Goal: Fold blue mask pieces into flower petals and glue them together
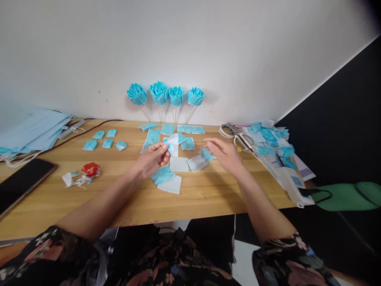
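Pinching blue-white piece (173, 143): left hand (152, 159), fingertips clamped. Right hand (224, 153) empty, thumb-finger gap unclear, above wooden table (208, 202).

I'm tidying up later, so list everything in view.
Blue flowers: four, against wall
Folded petals: five, blue, left
Loose pieces: several, blue or white, centre
Held piece: one, white-blue, left hand
Masks: stack, pale blue, far left
Phone: one, black, left
Red flower: one, left
Scissors: count unclear, pale handles, right
Scraps: heap, blue-white, right
Green object: one, far right
Table: one, wooden, beneath
Left hand, right hand: bare, over table
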A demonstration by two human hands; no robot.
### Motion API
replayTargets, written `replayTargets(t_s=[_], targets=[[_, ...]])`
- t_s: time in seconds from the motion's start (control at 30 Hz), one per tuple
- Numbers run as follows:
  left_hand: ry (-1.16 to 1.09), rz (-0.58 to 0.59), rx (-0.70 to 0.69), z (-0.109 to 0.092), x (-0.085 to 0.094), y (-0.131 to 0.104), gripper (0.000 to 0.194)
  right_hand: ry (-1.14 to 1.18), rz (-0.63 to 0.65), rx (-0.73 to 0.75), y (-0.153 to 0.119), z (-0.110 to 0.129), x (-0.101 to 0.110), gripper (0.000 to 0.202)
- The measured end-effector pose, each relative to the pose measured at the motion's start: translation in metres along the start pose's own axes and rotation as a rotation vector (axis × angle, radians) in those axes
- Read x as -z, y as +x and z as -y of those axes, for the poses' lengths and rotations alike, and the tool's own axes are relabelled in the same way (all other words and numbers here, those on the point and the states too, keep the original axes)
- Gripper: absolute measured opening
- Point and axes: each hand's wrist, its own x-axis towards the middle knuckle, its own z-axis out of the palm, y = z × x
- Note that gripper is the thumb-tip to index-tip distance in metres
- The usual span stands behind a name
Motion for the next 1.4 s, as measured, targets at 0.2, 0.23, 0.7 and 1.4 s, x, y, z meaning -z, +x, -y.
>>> replayTargets(t_s=[0.2,0.23,0.7,1.4], targets=[[-0.002,-0.013,-0.004,0.003,0.002,0.002,0.037,0.475,0.249,0.038,0.015,0.024,-0.059,0.048],[-0.002,-0.016,-0.010,0.003,0.003,0.002,0.039,0.545,0.300,0.043,0.017,0.026,-0.063,0.048],[0.074,-0.090,-0.034,0.008,0.001,0.004,0.047,0.662,0.249,0.047,0.013,0.023,-0.089,0.029],[0.338,-0.064,-0.156,0.018,0.003,0.004,0.045,0.497,0.152,0.000,0.009,0.033,-0.086,0.020]])
